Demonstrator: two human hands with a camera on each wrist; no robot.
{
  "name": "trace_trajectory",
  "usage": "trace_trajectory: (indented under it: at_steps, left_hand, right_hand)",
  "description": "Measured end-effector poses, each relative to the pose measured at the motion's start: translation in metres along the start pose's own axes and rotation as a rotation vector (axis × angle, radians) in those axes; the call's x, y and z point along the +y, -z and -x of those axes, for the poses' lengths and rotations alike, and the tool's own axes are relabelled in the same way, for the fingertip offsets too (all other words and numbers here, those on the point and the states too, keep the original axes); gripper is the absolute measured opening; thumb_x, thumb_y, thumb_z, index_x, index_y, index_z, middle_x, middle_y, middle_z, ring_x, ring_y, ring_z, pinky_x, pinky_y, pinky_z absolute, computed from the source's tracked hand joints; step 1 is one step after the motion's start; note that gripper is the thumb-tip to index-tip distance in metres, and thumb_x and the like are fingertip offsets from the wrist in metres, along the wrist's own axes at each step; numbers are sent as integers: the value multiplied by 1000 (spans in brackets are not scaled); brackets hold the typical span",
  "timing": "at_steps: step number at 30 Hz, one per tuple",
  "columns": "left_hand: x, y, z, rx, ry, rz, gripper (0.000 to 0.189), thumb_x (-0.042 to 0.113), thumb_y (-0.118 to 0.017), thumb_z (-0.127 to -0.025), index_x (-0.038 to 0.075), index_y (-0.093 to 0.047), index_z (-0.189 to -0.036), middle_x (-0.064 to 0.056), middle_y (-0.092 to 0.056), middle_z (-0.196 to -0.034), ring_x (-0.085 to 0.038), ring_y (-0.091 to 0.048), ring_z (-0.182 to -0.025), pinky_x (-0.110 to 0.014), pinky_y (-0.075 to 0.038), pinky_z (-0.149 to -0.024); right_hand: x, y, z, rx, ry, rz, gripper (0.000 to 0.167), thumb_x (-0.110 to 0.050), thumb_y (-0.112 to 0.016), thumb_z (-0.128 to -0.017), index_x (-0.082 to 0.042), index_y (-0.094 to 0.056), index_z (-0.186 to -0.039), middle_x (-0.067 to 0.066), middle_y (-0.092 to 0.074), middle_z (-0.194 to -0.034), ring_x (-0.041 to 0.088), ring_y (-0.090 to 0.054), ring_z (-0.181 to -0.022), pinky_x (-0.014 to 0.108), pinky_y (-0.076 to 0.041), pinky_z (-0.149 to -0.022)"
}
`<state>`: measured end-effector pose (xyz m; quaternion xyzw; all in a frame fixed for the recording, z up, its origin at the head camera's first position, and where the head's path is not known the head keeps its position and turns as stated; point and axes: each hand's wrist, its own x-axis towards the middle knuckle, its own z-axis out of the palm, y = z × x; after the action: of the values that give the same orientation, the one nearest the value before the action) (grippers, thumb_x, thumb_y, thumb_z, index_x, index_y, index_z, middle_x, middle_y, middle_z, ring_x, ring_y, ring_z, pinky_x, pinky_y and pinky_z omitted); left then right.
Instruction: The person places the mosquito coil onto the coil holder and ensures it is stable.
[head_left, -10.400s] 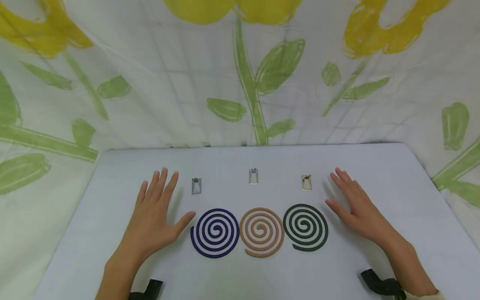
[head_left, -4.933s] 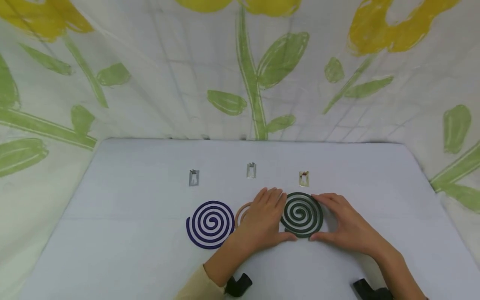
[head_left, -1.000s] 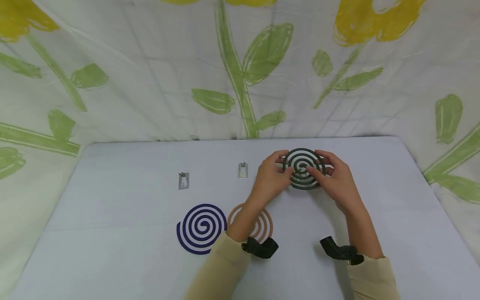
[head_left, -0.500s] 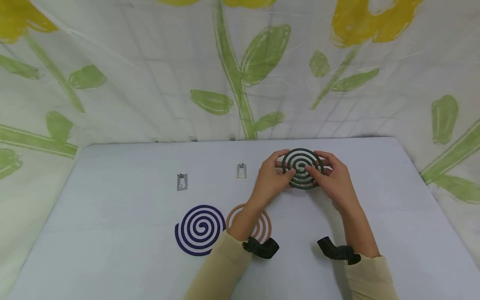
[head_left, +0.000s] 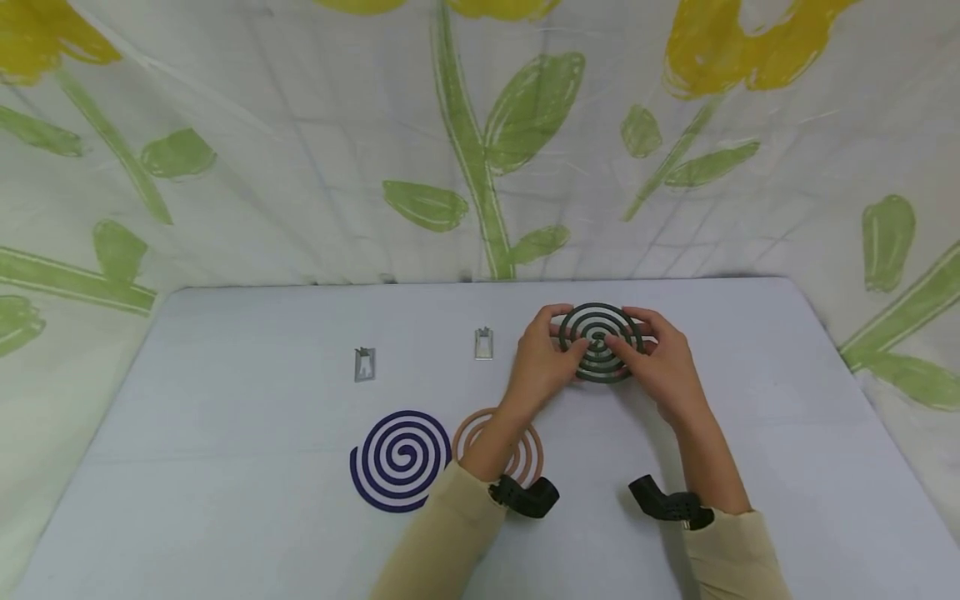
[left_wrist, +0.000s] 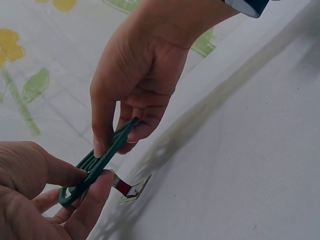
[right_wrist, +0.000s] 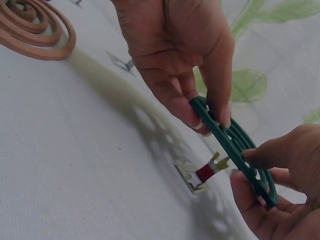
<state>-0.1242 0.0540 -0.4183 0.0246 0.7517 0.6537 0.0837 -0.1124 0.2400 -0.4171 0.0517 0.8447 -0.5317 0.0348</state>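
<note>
Both hands hold a dark green mosquito coil (head_left: 597, 379) raised over the far right part of the table. The left hand (head_left: 542, 358) grips its left side with the thumb on the upper face, and the right hand (head_left: 667, 360) grips its right side the same way. A small gold metal coil stand (right_wrist: 192, 181) with a red patch is under the coil; its raised prongs come right up to the coil's underside. In the head view the coil and hands hide this stand. In the left wrist view the green coil (left_wrist: 102, 161) appears nearly edge-on.
A dark blue coil (head_left: 402, 421) lies flat at centre left, beside an orange-brown coil (head_left: 470, 414) partly covered by the left forearm. Two silvery metal stands, one further left (head_left: 364, 375) and one nearer the middle (head_left: 483, 353), lie behind them. A flower-patterned cloth hangs behind the table.
The hands, at first apart and empty, took the green coil from beside the orange-brown one and carried it back over the gold stand. During the last second they have shifted only slightly.
</note>
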Motion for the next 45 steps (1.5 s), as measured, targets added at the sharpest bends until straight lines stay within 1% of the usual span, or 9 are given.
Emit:
trace_trajectory:
  at_steps: [6,8,12,16,19,22,29,38,45]
  left_hand:
    - [-1,-1,-1,0,-21,-44,48,14,-68,-101,10,-58,-147,-18,-70,-114,-20,-74,-55,-25,-59,-52]
    - [-2,-3,0,5,-19,-76,48,14,-68,-100,11,-58,-147,-18,-72,-115,-19,-74,-54,-21,-55,-53]
    - [-4,-6,3,14,-7,-108,51,14,-71,-99,13,-58,-148,-17,-72,-117,-17,-73,-52,-17,-51,-56]
    - [-4,-9,5,20,-6,-112,52,15,-71,-99,14,-56,-149,-19,-70,-118,-16,-71,-50,-17,-51,-53]
    - [-4,-9,4,40,-11,-118,51,14,-70,-100,14,-56,-148,-19,-70,-117,-16,-70,-48,-18,-52,-50]
    - [-5,-9,4,54,-12,-139,49,13,-70,-100,14,-56,-147,-19,-71,-116,-14,-69,-47,-18,-52,-50]
    - [-8,-10,5,49,-8,-157,49,12,-69,-100,14,-54,-147,-17,-71,-117,-11,-68,-46,-19,-54,-49]
    - [-6,-11,4,56,-13,-180,49,12,-69,-100,14,-54,-147,-17,-71,-118,-9,-66,-45,-18,-54,-52]
    - [-5,-11,3,60,-19,-207,49,14,-69,-101,14,-54,-148,-17,-72,-122,-6,-64,-45,-17,-53,-55]
  right_hand:
    - [2,2,-1,9,-3,27,65,-25,-73,-101,-6,-46,-158,25,-59,-135,-5,-63,-87,21,-62,-66]
    - [3,3,-1,9,-5,40,65,-25,-73,-101,-6,-47,-157,25,-59,-134,-5,-63,-87,20,-61,-66]
    - [5,4,0,-4,-17,51,65,-26,-73,-101,-6,-47,-157,25,-59,-134,-5,-62,-87,19,-60,-67]
    - [5,5,0,-7,-20,52,65,-27,-73,-101,-6,-47,-157,25,-59,-133,-4,-63,-87,19,-60,-67]
    - [4,4,0,-6,-6,50,64,-27,-73,-101,-6,-48,-156,25,-60,-133,-4,-63,-87,19,-60,-67]
    - [4,2,-2,-12,7,40,63,-25,-73,-101,-4,-48,-155,27,-60,-133,-4,-63,-85,20,-61,-66]
    - [6,-2,-2,-16,4,39,64,-23,-72,-101,-4,-46,-156,27,-59,-133,-3,-63,-84,21,-61,-65]
    - [5,-1,-1,-13,5,61,64,-26,-71,-102,-4,-46,-157,26,-59,-135,0,-63,-89,19,-61,-66]
    - [1,0,-1,-2,22,65,63,-26,-72,-102,-3,-47,-156,28,-60,-134,-3,-63,-86,19,-60,-65]
